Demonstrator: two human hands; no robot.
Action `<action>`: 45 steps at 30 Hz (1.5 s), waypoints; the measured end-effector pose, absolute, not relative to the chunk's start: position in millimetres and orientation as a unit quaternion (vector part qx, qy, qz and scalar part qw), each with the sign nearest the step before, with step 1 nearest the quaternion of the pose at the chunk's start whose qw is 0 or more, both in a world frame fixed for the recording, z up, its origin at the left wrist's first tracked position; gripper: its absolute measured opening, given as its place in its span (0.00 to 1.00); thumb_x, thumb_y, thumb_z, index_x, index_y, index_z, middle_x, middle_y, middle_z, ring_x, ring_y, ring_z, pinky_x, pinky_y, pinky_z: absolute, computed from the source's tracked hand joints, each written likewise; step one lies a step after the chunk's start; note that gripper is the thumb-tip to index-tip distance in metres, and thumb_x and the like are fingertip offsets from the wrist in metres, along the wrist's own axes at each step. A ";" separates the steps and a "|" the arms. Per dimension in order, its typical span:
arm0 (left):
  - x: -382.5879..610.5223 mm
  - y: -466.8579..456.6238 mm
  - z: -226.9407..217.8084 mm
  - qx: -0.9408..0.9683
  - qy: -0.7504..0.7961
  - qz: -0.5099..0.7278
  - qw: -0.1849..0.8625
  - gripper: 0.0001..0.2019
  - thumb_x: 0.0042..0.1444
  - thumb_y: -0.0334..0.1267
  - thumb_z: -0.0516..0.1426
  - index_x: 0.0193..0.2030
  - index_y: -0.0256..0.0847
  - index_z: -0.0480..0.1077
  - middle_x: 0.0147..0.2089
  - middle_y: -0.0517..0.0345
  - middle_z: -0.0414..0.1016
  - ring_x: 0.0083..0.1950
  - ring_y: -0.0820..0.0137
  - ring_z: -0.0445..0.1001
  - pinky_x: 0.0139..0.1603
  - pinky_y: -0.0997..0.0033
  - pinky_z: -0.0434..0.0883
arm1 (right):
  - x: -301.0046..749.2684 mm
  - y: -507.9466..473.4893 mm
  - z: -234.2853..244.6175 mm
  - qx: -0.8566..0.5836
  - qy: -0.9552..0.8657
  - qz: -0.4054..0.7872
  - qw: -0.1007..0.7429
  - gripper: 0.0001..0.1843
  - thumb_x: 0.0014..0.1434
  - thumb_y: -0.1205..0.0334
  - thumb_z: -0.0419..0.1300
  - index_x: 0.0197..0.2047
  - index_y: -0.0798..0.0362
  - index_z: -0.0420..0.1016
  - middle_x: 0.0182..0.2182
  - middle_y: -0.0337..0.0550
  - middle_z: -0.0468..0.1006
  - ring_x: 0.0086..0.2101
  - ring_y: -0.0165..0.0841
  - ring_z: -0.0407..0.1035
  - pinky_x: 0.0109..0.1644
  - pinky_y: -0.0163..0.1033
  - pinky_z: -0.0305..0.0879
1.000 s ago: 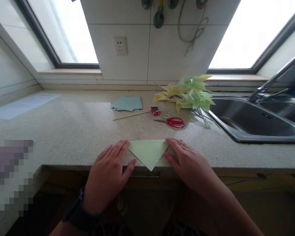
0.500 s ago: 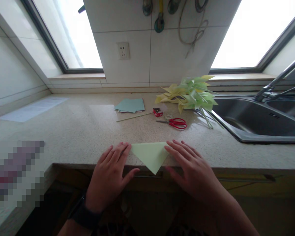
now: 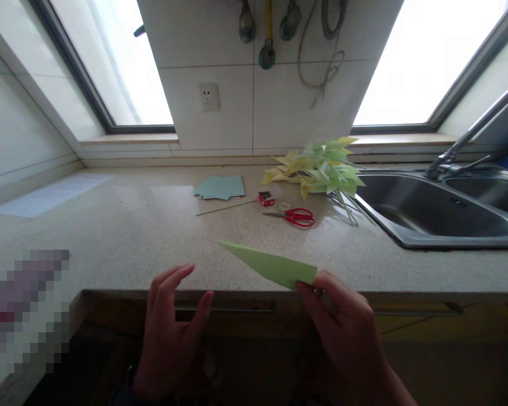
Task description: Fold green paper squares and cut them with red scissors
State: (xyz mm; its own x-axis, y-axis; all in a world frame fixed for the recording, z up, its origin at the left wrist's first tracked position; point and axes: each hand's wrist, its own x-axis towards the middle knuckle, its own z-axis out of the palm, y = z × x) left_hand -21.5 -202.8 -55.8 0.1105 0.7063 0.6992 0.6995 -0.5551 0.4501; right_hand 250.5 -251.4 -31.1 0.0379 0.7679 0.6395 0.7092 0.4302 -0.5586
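My right hand [image 3: 342, 332] pinches one corner of a folded light-green paper triangle [image 3: 271, 264] and holds it lifted above the front edge of the speckled countertop [image 3: 152, 231]. The paper points left, seen nearly edge-on. My left hand [image 3: 169, 332] hovers in front of the counter edge, fingers apart, holding nothing, a little left of the paper's tip.
Farther back lie a stack of blue-green paper sheets [image 3: 220, 186], a thin wooden stick [image 3: 226, 207], a small red box [image 3: 266, 198], red-handled scissors [image 3: 296, 216] and a heap of green and yellow paper pinwheels [image 3: 322, 166]. A steel sink [image 3: 440, 211] with a tap is at right.
The triangle lay flat on the counter under both hands. My right hand has picked it up by a corner, and my left hand has let go and drawn back off the counter.
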 end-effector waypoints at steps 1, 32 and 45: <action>-18.1 -208.1 -55.9 0.728 0.484 0.485 0.026 0.18 0.67 0.42 0.57 0.60 0.41 0.63 0.55 0.45 0.69 0.55 0.58 0.72 0.56 0.54 0.72 | 245.6 -255.5 -30.7 -0.555 -0.660 0.062 0.502 0.07 0.69 0.63 0.57 0.39 0.51 0.75 0.29 0.37 0.77 0.28 0.29 0.70 0.30 0.33 0.66; 22.0 -228.7 -35.1 0.531 0.437 0.329 0.647 0.14 0.59 0.49 0.63 0.40 0.39 0.80 0.35 0.55 0.80 0.35 0.69 0.73 0.37 0.72 0.69 | 231.3 -281.1 -62.5 -0.501 -0.464 0.512 0.521 0.15 0.64 0.49 0.63 0.48 0.48 0.73 0.37 0.44 0.81 0.34 0.35 0.76 0.35 0.38 0.74; 23.5 -226.3 -40.2 0.438 0.442 0.337 0.706 0.15 0.55 0.49 0.66 0.38 0.38 0.78 0.29 0.58 0.76 0.27 0.74 0.70 0.29 0.75 0.68 | 249.6 -292.6 -42.3 -0.449 -0.813 -0.031 0.369 0.28 0.59 0.77 0.58 0.59 0.42 0.74 0.61 0.43 0.69 0.58 0.45 0.63 0.57 0.51 0.66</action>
